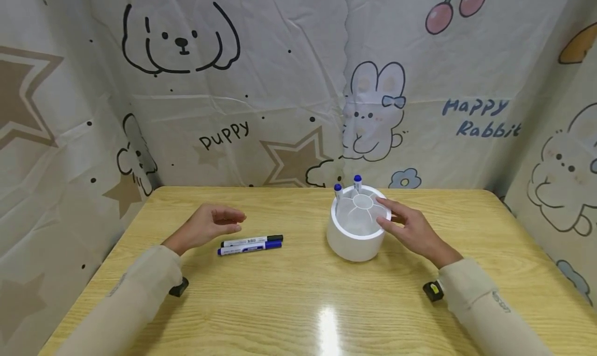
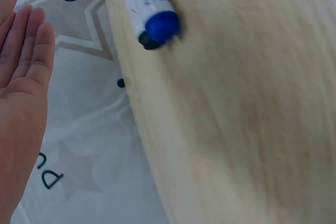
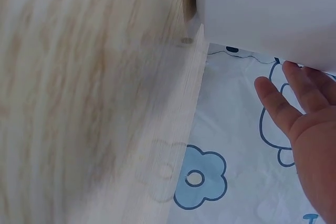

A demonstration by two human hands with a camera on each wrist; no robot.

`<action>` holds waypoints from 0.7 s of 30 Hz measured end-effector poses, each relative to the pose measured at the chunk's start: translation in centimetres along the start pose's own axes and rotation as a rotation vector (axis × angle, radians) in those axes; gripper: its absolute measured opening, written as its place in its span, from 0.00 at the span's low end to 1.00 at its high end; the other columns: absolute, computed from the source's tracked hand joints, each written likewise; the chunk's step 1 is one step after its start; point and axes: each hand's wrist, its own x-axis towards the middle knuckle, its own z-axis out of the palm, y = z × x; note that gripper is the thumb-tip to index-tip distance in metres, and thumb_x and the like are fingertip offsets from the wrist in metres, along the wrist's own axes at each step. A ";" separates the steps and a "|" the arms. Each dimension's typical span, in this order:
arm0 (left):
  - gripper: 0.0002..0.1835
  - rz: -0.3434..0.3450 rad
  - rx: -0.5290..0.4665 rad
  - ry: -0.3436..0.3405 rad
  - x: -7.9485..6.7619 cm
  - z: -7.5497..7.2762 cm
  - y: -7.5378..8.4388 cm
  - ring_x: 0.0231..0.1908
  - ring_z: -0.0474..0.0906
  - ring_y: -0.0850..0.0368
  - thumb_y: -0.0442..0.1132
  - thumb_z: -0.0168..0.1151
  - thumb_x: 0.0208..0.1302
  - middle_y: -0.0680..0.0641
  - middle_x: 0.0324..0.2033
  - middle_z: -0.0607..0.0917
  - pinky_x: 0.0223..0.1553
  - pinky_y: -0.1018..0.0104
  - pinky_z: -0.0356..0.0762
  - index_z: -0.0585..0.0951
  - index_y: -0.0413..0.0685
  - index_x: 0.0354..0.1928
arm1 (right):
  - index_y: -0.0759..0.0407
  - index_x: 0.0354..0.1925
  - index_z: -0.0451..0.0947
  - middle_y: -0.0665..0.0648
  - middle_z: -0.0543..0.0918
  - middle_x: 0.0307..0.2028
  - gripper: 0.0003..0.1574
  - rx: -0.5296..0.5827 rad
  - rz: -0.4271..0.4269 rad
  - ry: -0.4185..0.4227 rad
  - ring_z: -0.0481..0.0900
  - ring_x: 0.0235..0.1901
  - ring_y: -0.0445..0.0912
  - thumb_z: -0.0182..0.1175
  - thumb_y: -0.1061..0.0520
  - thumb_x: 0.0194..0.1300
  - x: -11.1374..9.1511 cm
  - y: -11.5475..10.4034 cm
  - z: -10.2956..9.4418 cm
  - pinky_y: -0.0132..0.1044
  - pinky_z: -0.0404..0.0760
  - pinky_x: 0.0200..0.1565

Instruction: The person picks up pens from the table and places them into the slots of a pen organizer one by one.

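1. Head view: the round white pen holder (image 1: 354, 248) stands upright on the table (image 1: 280, 299), right of centre and nearer the far edge. 2 blue-ended markers (image 1: 357, 183) stand in its far-left part.
2. Head view: the right hand (image 1: 417, 232) rests thumb and forefinger on the holder's right rim, apparently to steady it; whether they pinch the wall cannot be determined.
3. Head view: the black-capped marker (image 1: 252, 240) and blue-capped marker (image 1: 249, 248) lie side by side, left of the table's centre, probably for easy reach. The left hand (image 1: 207, 226) hovers beside them, fingers relaxed, holding nothing.
4. Left wrist view: the palm is empty. Both markers are cut off above; their print is blurred.
5. Right wrist view: the holder is cropped, the thumb hidden; finger contact is unclear.
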 end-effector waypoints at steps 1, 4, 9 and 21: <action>0.19 -0.008 0.000 -0.001 -0.1 0.0 -0.1 0.52 0.82 0.44 0.36 0.67 0.67 0.34 0.54 0.83 0.49 0.64 0.82 0.81 0.33 0.57 | 0.65 0.70 0.67 0.71 0.67 0.69 0.32 0.002 0.000 0.003 0.74 0.60 0.66 0.61 0.58 0.72 0.0 0.1 0.0 0.55 0.80 0.54; 0.19 -0.027 0.014 -0.004 -0.4 -0.1 -0.5 0.51 0.83 0.45 0.35 0.68 0.66 0.34 0.53 0.83 0.50 0.63 0.82 0.81 0.32 0.57 | 0.65 0.70 0.67 0.70 0.67 0.69 0.32 -0.003 0.007 0.007 0.73 0.61 0.66 0.61 0.58 0.72 -0.2 0.1 0.0 0.55 0.80 0.54; 0.18 -0.047 0.070 -0.005 -0.8 -0.2 -1.2 0.50 0.84 0.46 0.35 0.68 0.66 0.38 0.51 0.85 0.52 0.56 0.81 0.82 0.34 0.56 | 0.64 0.70 0.67 0.70 0.67 0.69 0.33 -0.009 0.018 0.003 0.73 0.62 0.65 0.62 0.58 0.72 -0.3 0.0 -0.2 0.54 0.80 0.54; 0.15 -0.091 0.137 -0.016 -1.4 -0.9 -3.1 0.51 0.83 0.45 0.34 0.68 0.66 0.39 0.49 0.86 0.52 0.52 0.80 0.84 0.34 0.53 | 0.65 0.70 0.68 0.70 0.68 0.68 0.33 -0.016 0.000 0.002 0.75 0.60 0.65 0.62 0.58 0.72 -0.1 -0.1 0.2 0.53 0.81 0.52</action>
